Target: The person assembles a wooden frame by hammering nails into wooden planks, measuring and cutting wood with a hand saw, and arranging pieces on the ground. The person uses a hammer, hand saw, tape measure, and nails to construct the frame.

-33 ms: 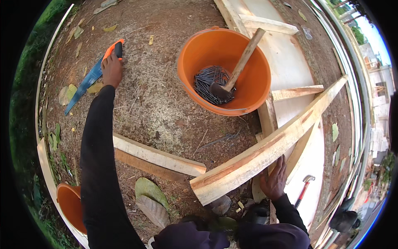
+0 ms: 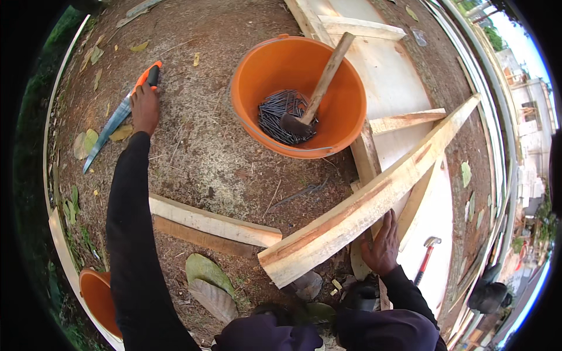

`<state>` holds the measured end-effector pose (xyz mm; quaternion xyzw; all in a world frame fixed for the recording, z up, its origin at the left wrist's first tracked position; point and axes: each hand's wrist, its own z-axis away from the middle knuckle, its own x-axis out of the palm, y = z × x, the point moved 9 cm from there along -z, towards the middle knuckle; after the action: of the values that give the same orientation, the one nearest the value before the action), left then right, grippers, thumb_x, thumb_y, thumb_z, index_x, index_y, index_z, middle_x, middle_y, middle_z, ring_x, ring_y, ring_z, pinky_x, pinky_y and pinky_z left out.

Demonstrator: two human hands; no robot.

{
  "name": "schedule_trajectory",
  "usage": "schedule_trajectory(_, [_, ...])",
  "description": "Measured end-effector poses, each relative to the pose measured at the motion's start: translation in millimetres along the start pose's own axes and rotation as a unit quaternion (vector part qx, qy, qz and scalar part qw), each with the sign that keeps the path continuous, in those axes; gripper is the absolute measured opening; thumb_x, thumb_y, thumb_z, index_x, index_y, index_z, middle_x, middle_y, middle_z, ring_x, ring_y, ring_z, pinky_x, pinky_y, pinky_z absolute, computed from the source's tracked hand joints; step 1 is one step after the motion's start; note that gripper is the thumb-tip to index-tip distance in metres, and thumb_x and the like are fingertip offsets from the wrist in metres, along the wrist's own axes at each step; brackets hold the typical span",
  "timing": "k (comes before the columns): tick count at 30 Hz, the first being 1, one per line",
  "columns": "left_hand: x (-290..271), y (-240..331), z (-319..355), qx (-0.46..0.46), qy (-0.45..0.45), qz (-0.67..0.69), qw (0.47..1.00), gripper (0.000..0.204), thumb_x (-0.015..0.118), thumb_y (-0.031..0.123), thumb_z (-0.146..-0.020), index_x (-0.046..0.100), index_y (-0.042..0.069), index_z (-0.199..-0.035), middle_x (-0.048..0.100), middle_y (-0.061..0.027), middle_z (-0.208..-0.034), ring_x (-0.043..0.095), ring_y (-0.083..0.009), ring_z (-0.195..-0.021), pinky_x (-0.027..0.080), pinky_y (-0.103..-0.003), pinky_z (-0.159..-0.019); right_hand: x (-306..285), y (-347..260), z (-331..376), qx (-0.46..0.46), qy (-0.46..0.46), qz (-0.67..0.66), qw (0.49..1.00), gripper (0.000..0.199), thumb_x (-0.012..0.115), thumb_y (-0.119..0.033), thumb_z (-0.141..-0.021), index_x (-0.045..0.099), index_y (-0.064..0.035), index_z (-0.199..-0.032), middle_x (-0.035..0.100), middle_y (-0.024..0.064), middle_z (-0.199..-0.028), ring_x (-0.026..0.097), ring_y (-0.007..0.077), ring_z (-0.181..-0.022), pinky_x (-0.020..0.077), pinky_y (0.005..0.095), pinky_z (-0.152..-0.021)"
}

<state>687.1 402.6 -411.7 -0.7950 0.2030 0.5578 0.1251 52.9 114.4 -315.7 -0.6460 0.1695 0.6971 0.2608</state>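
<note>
My left hand (image 2: 144, 109) is stretched far out to the left over the dirt and closes on the orange and black handle of a hand saw (image 2: 110, 130), whose blade lies on the ground pointing toward the lower left. Close to my body, my right hand (image 2: 383, 248) grips the lower edge of a long pale plank (image 2: 374, 202). The plank slants from its cut end at the bottom middle up to the right.
An orange bucket (image 2: 249, 117) holds dark nails (image 2: 278, 114) and a wooden-handled hammer (image 2: 319, 88). Shorter planks (image 2: 211, 222) lie on the dirt. A pale board panel (image 2: 398, 88) lies to the right, with a red-handled claw hammer (image 2: 426, 257) on it. Another orange bucket (image 2: 96, 298) is at the lower left.
</note>
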Motion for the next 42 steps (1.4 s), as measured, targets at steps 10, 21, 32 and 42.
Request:
schedule_trajectory(10, [-248.0, 158.2, 131.7, 0.269, 0.167, 0.251, 0.915, 0.031, 0.053, 0.019, -0.098, 0.069, -0.002, -0.114, 0.063, -0.0142, -0.086, 0.062, -0.0313, -0.073, 0.047, -0.044, -0.064, -18.2, 24.3, 17.3, 0.04, 0.032, -0.118, 0.992, 0.079, 0.072, -0.019, -0.085, 0.033, 0.0059, -0.148, 0.037, 0.0317, -0.152, 0.043, 0.0495, -0.136, 0.0394, 0.0554, -0.111])
schedule_trajectory(21, [-470.2, 353.0, 249.3, 0.538, 0.181, 0.282, 0.773, 0.042, 0.064, 0.03, -0.083, 0.072, 0.004, -0.114, 0.053, 0.0014, -0.073, 0.055, -0.0152, -0.066, 0.039, -0.033, -0.06, -171.5, -69.7, 72.8, -0.151, 0.058, -0.349, 0.923, 0.088, 0.085, -0.026, -0.08, 0.037, -0.0015, -0.149, 0.043, 0.025, -0.15, 0.045, 0.0423, -0.138, 0.0399, 0.0467, -0.114])
schedule_trajectory(32, [-481.4, 474.7, 366.8, 0.543, 0.079, 0.567, 0.615, 0.055, 0.067, 0.034, -0.092, 0.055, 0.006, -0.137, 0.058, -0.0105, -0.121, 0.054, -0.0262, -0.123, 0.035, -0.054, -0.114, -110.8, 103.9, 162.9, 0.034, 0.269, -0.369, 0.889, 0.045, 0.067, -0.022, -0.097, 0.056, -0.0001, -0.135, 0.059, 0.0122, -0.133, 0.059, 0.027, -0.121, 0.0463, 0.0404, -0.103])
schedule_trajectory(42, [-276.4, 163.3, 328.6, 0.012, 0.034, 0.402, 0.915, 0.029, 0.057, 0.001, -0.09, 0.06, 0.0, -0.119, 0.063, -0.0183, -0.117, 0.062, -0.0322, -0.111, 0.049, -0.043, -0.094, -88.7, 283.8, 195.6, 0.206, 0.315, 0.056, 0.925, 0.042, 0.067, -0.025, -0.1, 0.061, 0.0015, -0.132, 0.048, 0.0227, -0.145, 0.057, 0.0382, -0.123, 0.0502, 0.047, -0.099])
